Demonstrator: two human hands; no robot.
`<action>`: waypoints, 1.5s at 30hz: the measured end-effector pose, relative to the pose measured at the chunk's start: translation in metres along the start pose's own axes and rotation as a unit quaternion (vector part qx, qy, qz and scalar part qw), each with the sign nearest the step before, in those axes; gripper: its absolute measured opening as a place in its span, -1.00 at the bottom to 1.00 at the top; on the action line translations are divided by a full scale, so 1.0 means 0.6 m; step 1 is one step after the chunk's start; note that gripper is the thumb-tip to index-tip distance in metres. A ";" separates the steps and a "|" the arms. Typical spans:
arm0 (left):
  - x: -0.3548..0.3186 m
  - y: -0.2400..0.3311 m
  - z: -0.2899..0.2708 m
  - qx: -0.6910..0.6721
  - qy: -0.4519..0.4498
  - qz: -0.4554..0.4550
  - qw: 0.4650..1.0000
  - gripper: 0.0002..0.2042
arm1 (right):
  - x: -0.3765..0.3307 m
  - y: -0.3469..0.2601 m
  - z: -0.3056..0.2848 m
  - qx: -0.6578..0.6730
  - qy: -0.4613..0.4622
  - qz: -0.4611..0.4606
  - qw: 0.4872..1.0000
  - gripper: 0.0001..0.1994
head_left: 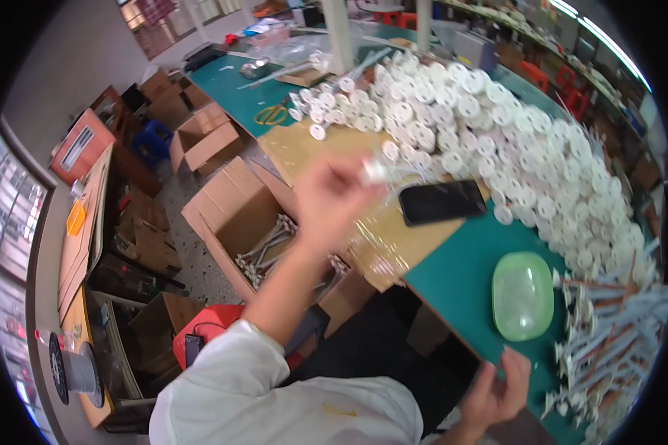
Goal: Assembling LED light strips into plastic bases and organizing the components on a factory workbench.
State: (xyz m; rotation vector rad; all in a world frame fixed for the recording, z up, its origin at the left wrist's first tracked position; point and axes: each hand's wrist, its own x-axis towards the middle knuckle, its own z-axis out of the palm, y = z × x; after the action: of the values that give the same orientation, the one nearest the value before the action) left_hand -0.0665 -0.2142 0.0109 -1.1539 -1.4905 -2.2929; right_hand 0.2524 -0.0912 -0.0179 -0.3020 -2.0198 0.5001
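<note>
My left hand is raised over the tape-covered brown cardboard, its fingers closed on a small white round piece. Motion blurs both hand and piece. Beyond it spreads a large heap of white round plastic discs, many with a hole at the centre. A black phone lies on the cardboard, just right of my left hand. Low on the right, my right hand hangs near the table edge, fingers apart and nothing in them. The nearest thing to it is a pale green plastic bowl.
Thin grey and brown rods with white ends are piled on the green table at the right. An open carton holding similar rods stands left of the table. Yellow-handled scissors lie farther back. A wire spool sits far left.
</note>
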 end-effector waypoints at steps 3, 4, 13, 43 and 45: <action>-0.163 0.064 0.091 -0.155 -0.101 -0.078 0.980 -0.76 | 0.014 -0.043 0.027 0.120 -0.004 -0.008 0.993 -0.56; -0.192 0.080 0.103 -0.144 -0.178 -0.048 0.972 -0.77 | 0.025 -0.060 0.024 0.123 -0.035 -0.017 0.992 -0.62; -0.278 0.103 0.120 -0.491 -0.284 -0.259 0.782 -0.51 | -0.018 -0.070 -0.028 0.169 -0.003 -0.053 0.984 -0.84; -0.173 -0.057 0.192 -0.310 -0.270 -0.224 0.884 -0.57 | 0.138 0.144 -0.016 -0.144 -0.372 0.161 0.903 -0.83; -0.171 -0.056 0.190 -0.318 -0.276 -0.241 0.875 -0.58 | 0.142 0.145 -0.016 -0.130 -0.382 0.153 0.902 -0.84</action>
State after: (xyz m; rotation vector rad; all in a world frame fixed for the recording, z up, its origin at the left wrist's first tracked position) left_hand 0.0447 -0.1288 -0.0600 -1.9241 -1.3021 -3.1341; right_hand 0.2207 0.0229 0.0118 -0.6755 -2.8372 0.6018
